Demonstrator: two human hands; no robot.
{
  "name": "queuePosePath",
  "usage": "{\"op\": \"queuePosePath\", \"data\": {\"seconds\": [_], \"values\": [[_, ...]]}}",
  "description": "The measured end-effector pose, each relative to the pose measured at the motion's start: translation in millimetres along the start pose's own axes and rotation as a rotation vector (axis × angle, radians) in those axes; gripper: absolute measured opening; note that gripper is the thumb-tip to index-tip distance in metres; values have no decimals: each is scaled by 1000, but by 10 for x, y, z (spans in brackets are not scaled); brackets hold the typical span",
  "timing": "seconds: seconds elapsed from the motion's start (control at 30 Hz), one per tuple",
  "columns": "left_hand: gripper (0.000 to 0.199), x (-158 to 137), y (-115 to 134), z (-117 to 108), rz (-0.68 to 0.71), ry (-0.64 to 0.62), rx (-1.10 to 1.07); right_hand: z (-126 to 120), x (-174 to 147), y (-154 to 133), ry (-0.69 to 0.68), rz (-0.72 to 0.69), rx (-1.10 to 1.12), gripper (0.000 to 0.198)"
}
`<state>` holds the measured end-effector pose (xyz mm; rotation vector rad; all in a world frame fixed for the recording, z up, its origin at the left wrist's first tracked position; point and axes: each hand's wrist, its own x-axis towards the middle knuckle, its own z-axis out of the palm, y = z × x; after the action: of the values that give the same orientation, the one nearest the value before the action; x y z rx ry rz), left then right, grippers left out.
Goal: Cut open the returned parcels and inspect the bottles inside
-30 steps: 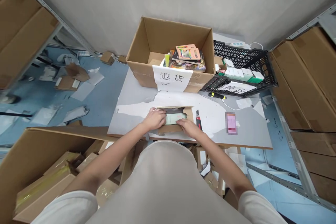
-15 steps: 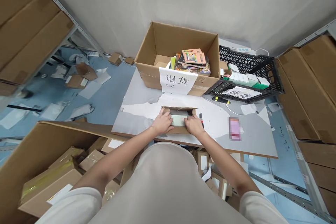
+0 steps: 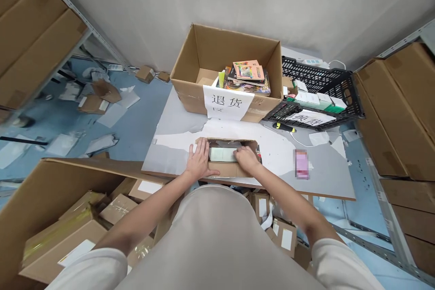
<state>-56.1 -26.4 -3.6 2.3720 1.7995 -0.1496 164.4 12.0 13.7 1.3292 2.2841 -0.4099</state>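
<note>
Head view shows a small open cardboard parcel (image 3: 227, 156) lying at the near edge of the grey desk (image 3: 176, 118), right in front of the person. Inside it lies a pale green flat item (image 3: 222, 154), partly hidden by the hands. The left hand (image 3: 200, 161) rests flat on the parcel's left end, fingers spread and straight, pinching nothing. The right hand (image 3: 247, 159) is curled over the parcel's right side with its fingertips down inside the opening, touching the pale green item; whether they pinch it cannot be told.

Behind the parcel stands a large open cardboard box (image 3: 204, 59) with a white paper sign (image 3: 227, 103) on its front and a stack of colourful books (image 3: 247, 77) inside. Just beside it to the right sits a black plastic crate (image 3: 343, 95) holding small white and green boxes. A blurred pink object (image 3: 301, 164) lies on the desk well to the right of the parcel. Down at the left, a big carton (image 3: 41, 199) holds more taped parcels.
</note>
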Motion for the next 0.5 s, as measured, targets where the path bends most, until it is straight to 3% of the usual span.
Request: {"op": "queuePosePath", "data": {"seconds": [0.17, 0.27, 0.37, 0.5], "values": [[113, 31, -20, 34, -13, -58, -11, 96, 499, 50, -207, 58, -14, 75], [114, 47, -5, 25, -29, -74, 1, 163, 620, 113, -262, 62, -56, 91], [115, 57, 4, 17, -34, -87, 8, 204, 591, 136, -211, 0, -86, 95], [115, 55, 1, 20, -31, -92, 7, 296, 525, 129, -92, -52, -145, 82]]}}
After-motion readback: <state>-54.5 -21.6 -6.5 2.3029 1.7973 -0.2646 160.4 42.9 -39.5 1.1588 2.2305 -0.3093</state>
